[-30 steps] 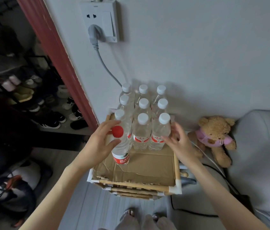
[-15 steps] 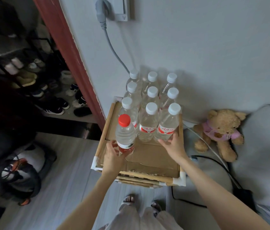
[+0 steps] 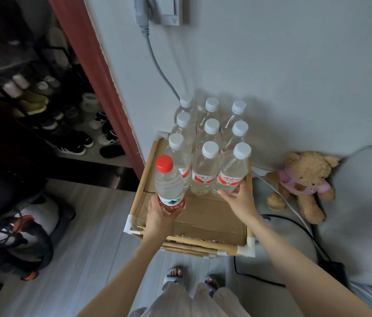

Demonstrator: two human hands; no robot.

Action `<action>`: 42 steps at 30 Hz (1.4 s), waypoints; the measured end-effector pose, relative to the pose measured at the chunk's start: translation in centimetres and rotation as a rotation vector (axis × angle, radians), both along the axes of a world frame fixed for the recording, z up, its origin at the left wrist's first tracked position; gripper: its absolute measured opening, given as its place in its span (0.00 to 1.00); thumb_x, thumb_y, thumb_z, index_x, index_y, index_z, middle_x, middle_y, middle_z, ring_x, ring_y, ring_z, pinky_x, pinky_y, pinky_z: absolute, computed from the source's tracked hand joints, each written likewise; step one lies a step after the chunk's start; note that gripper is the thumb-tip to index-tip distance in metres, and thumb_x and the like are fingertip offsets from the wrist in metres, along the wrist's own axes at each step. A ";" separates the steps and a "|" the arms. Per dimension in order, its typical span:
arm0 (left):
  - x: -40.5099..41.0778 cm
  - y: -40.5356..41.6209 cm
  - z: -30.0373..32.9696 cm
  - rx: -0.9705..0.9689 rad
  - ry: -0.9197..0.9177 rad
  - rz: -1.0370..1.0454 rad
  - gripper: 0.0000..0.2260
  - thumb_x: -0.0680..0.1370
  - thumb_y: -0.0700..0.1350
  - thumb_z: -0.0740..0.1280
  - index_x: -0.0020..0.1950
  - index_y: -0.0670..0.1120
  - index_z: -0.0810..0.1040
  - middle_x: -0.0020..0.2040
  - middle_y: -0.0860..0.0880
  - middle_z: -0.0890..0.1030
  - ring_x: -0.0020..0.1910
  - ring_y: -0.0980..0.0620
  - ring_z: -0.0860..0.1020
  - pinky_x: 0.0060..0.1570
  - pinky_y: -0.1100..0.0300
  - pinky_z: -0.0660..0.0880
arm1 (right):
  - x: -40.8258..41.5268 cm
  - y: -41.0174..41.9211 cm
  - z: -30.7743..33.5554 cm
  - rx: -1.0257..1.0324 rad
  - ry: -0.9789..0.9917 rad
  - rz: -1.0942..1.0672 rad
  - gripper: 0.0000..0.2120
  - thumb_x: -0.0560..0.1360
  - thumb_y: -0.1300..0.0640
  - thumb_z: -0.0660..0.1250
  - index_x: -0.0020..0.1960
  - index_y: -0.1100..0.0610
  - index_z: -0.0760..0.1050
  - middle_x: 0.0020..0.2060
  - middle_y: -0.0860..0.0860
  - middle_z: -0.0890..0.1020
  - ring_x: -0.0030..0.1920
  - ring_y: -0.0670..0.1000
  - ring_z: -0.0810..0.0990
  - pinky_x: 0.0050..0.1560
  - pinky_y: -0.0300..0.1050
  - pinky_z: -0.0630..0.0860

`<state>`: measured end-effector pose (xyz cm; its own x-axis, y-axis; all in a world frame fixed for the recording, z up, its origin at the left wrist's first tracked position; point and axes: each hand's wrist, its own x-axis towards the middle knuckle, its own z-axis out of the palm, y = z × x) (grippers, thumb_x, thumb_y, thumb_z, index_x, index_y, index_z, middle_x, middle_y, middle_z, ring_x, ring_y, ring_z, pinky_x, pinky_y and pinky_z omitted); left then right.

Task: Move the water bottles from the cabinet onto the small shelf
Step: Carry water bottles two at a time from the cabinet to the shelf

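Observation:
A small shelf (image 3: 226, 247) of cardboard and wooden rods stands against the wall. Several white-capped water bottles (image 3: 204, 172) stand in rows on its back half. A red-capped water bottle (image 3: 169, 186) stands upright at the front left of the group. My left hand (image 3: 158, 216) grips its base from below the label. My right hand (image 3: 240, 199) rests its fingers against the base of the front right white-capped bottle (image 3: 232, 175).
A teddy bear (image 3: 304, 184) sits on the floor right of the shelf beside a grey cushion (image 3: 368, 202). Cables (image 3: 290, 204) run along the floor. A shoe rack (image 3: 50, 115) stands to the left behind a red door frame (image 3: 102, 81). My feet (image 3: 189, 280) are below the shelf.
My left hand slid from the red-capped bottle's neck down to its base. My right hand moved lower on the front right bottle. The view shifted downward.

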<state>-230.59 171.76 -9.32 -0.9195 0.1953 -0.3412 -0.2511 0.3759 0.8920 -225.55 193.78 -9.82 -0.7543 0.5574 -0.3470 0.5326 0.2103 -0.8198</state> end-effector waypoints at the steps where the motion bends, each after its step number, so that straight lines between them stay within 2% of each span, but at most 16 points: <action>1: 0.1 0.2 0.1 -0.007 0.003 0.002 0.26 0.63 0.50 0.76 0.55 0.54 0.66 0.55 0.47 0.76 0.52 0.50 0.76 0.49 0.50 0.76 | 0.0 0.0 0.0 0.003 0.005 0.000 0.28 0.66 0.46 0.73 0.61 0.53 0.67 0.56 0.50 0.78 0.56 0.52 0.78 0.60 0.57 0.74; 3: 0.1 0.2 0.1 -0.023 0.037 -0.026 0.22 0.66 0.47 0.75 0.55 0.52 0.68 0.53 0.48 0.77 0.51 0.50 0.76 0.44 0.57 0.74 | 0.0 -0.1 0.1 -0.001 0.002 0.007 0.29 0.66 0.45 0.73 0.62 0.53 0.66 0.57 0.50 0.78 0.57 0.52 0.77 0.60 0.57 0.73; 7: -0.7 0.2 -0.2 -0.049 0.105 -0.107 0.24 0.68 0.45 0.73 0.61 0.47 0.69 0.54 0.47 0.76 0.51 0.50 0.75 0.46 0.58 0.71 | 0.0 -0.1 0.4 -0.014 -0.018 0.020 0.31 0.66 0.44 0.72 0.64 0.53 0.65 0.58 0.51 0.78 0.57 0.52 0.77 0.61 0.57 0.73; 10: -0.4 0.3 -0.4 -0.056 0.127 -0.072 0.21 0.69 0.45 0.73 0.59 0.47 0.70 0.53 0.47 0.76 0.49 0.52 0.75 0.42 0.63 0.69 | 0.0 0.0 0.2 -0.006 -0.032 0.020 0.36 0.62 0.37 0.70 0.63 0.52 0.65 0.59 0.50 0.77 0.58 0.53 0.76 0.61 0.58 0.72; 12: -0.2 0.2 -0.3 -0.030 0.118 -0.042 0.21 0.69 0.46 0.72 0.58 0.48 0.69 0.53 0.48 0.76 0.50 0.52 0.75 0.44 0.61 0.69 | 0.0 0.0 -0.3 -0.001 -0.025 0.017 0.41 0.57 0.30 0.67 0.63 0.50 0.65 0.59 0.49 0.77 0.59 0.53 0.76 0.61 0.58 0.73; 16: -0.4 -0.1 -0.4 0.003 0.097 -0.061 0.19 0.70 0.44 0.72 0.57 0.52 0.69 0.53 0.51 0.77 0.52 0.51 0.75 0.48 0.57 0.71 | -0.1 0.2 -1.1 -0.012 -0.027 0.009 0.40 0.58 0.32 0.68 0.64 0.50 0.64 0.58 0.49 0.77 0.58 0.52 0.77 0.60 0.58 0.73; 18: -0.5 -0.3 -0.5 -0.003 0.097 -0.076 0.19 0.71 0.43 0.71 0.58 0.53 0.69 0.53 0.51 0.78 0.53 0.51 0.76 0.50 0.55 0.72 | -0.1 0.3 -1.2 -0.010 -0.024 -0.001 0.42 0.56 0.30 0.67 0.63 0.50 0.64 0.57 0.49 0.78 0.57 0.52 0.77 0.59 0.58 0.74; 20: -0.6 -0.4 -0.7 -0.007 0.095 -0.083 0.19 0.71 0.43 0.71 0.58 0.54 0.69 0.53 0.51 0.78 0.53 0.51 0.76 0.52 0.52 0.73 | -0.2 0.2 -1.2 -0.001 -0.033 0.012 0.36 0.60 0.33 0.69 0.61 0.51 0.66 0.56 0.49 0.78 0.56 0.51 0.77 0.59 0.57 0.74; 22: -0.7 -0.4 -0.8 0.008 0.089 -0.080 0.19 0.70 0.44 0.72 0.57 0.56 0.69 0.54 0.51 0.78 0.54 0.51 0.76 0.54 0.49 0.73 | -0.2 0.0 -1.0 -0.004 -0.040 0.020 0.26 0.67 0.42 0.71 0.59 0.50 0.67 0.56 0.50 0.79 0.56 0.52 0.78 0.60 0.57 0.73; 24: -0.9 -0.4 -0.8 0.024 0.081 -0.082 0.20 0.70 0.44 0.72 0.55 0.59 0.68 0.55 0.51 0.78 0.55 0.51 0.75 0.55 0.49 0.73 | -0.2 0.0 -1.1 -0.003 -0.019 0.013 0.22 0.69 0.47 0.70 0.59 0.50 0.69 0.56 0.50 0.79 0.55 0.51 0.78 0.61 0.56 0.73; 27: -1.1 -0.5 -1.0 0.054 0.050 -0.083 0.22 0.68 0.48 0.73 0.53 0.66 0.67 0.56 0.51 0.77 0.56 0.51 0.75 0.57 0.47 0.73 | -0.3 0.1 -1.1 0.003 -0.005 0.007 0.22 0.69 0.48 0.71 0.60 0.51 0.69 0.56 0.49 0.79 0.56 0.51 0.77 0.61 0.56 0.72; 30: -1.3 -0.7 -1.5 0.059 0.042 -0.095 0.23 0.65 0.51 0.72 0.53 0.69 0.66 0.58 0.52 0.76 0.57 0.52 0.75 0.58 0.44 0.73 | -0.4 0.0 -1.0 -0.014 -0.008 0.015 0.22 0.69 0.49 0.71 0.60 0.50 0.68 0.58 0.50 0.78 0.59 0.52 0.76 0.63 0.57 0.71; 35: -1.5 -0.7 -2.1 0.045 0.070 -0.117 0.23 0.66 0.50 0.70 0.56 0.66 0.65 0.59 0.52 0.75 0.59 0.52 0.73 0.59 0.44 0.71 | -0.4 -0.3 -0.6 -0.004 0.015 -0.011 0.22 0.70 0.51 0.71 0.61 0.50 0.67 0.58 0.51 0.78 0.59 0.52 0.76 0.63 0.56 0.71; 38: -1.5 -0.6 -2.0 0.035 0.089 -0.120 0.23 0.67 0.49 0.69 0.54 0.69 0.64 0.59 0.50 0.74 0.60 0.51 0.72 0.60 0.44 0.71 | -0.4 -0.5 -0.3 -0.006 0.011 -0.014 0.22 0.71 0.53 0.70 0.61 0.52 0.67 0.59 0.52 0.78 0.60 0.52 0.76 0.63 0.53 0.71; 42: -1.7 -0.9 -2.2 0.055 0.073 -0.141 0.24 0.67 0.48 0.71 0.55 0.67 0.64 0.59 0.51 0.74 0.60 0.52 0.72 0.60 0.44 0.71 | -0.5 -0.5 -0.4 -0.019 0.013 -0.036 0.23 0.70 0.52 0.71 0.61 0.53 0.66 0.59 0.52 0.77 0.60 0.53 0.75 0.63 0.53 0.71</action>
